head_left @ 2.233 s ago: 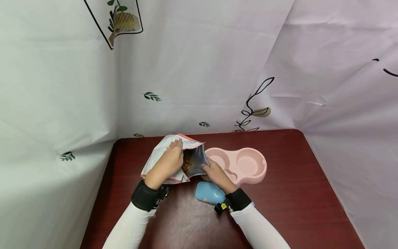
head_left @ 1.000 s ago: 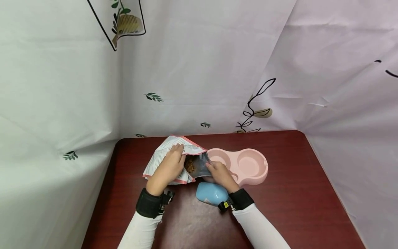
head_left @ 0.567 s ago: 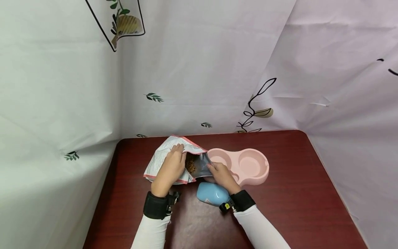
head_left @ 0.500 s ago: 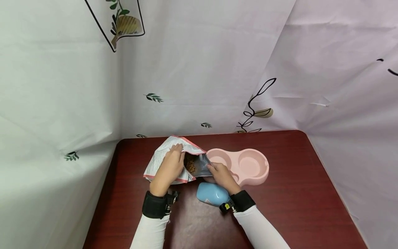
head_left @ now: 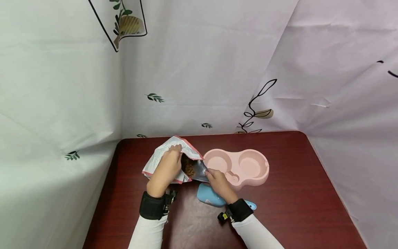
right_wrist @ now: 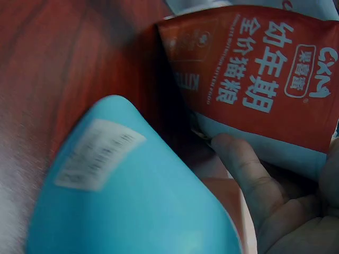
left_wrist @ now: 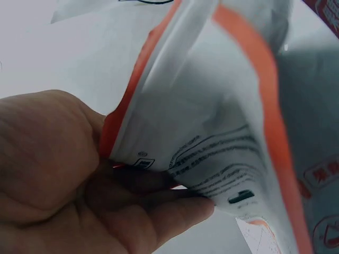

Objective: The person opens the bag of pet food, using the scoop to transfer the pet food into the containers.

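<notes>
A red-and-white cat food bag lies on its side at the table's back left, its mouth facing right. Brown kibble shows inside against the silver lining. My left hand holds the bag's upper side near the opening; in the left wrist view the bag's edge runs between thumb side and fingers. With thumb and fingers, my right hand pinches the near right edge of the mouth. Beneath that hand lies a light-blue scoop, partly covered by the wrist, its handle tip showing beyond the wristband.
Just right of the bag's mouth stands a pink double bowl with two round hollows and a small recess between them. Dark red wood makes up the table top. A pale patterned cloth hangs close behind the table's back edge.
The right hand has drawn the bag's mouth slightly left and toward the near edge. More of the pink bowl shows, and the scoop's handle has come into view.
</notes>
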The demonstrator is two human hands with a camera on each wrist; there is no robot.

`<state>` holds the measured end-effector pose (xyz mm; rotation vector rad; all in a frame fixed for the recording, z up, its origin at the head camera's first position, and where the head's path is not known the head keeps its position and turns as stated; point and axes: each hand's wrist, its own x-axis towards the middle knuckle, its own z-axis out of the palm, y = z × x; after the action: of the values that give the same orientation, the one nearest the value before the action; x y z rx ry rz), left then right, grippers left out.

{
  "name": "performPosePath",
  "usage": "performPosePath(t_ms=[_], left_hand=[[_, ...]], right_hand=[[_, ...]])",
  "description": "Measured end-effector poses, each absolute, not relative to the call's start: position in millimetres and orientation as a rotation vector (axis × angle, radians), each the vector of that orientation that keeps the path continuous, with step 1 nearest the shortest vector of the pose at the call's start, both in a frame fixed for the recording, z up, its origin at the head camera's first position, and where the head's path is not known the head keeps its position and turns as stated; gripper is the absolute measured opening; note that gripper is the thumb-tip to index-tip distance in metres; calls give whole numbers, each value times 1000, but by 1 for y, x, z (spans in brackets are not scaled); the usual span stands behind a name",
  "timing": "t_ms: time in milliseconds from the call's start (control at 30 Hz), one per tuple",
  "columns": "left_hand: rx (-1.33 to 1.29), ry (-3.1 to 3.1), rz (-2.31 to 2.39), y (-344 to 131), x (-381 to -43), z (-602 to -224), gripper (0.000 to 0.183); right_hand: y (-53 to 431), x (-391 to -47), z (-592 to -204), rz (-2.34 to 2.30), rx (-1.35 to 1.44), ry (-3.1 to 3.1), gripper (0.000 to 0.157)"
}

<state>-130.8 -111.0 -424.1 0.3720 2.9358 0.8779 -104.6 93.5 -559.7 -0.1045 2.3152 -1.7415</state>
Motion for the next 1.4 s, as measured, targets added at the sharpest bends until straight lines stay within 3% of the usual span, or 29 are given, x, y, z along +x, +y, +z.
performPosePath(t_ms=[500, 633, 700, 967, 1400], left_hand=[[453, 3045, 859, -100, -122, -429, 32], [436, 3028, 893, -100, -121, -430, 35], [435, 3015, 904, -100, -121, -431, 36], [413, 2988, 942, -104, -122, -434, 39], [403, 2923, 889, -109, -124, -433, 42]], right_hand=[[91, -102, -559, -1627, -91, 2489, 40], [96, -99, -558, -1634, -129, 2479, 31], [102, -96, -555, -1652, -127, 2458, 27], [137, -79, -536, -1933, -111, 2232, 43], [192, -53, -551, -1831, -459, 2573, 34]])
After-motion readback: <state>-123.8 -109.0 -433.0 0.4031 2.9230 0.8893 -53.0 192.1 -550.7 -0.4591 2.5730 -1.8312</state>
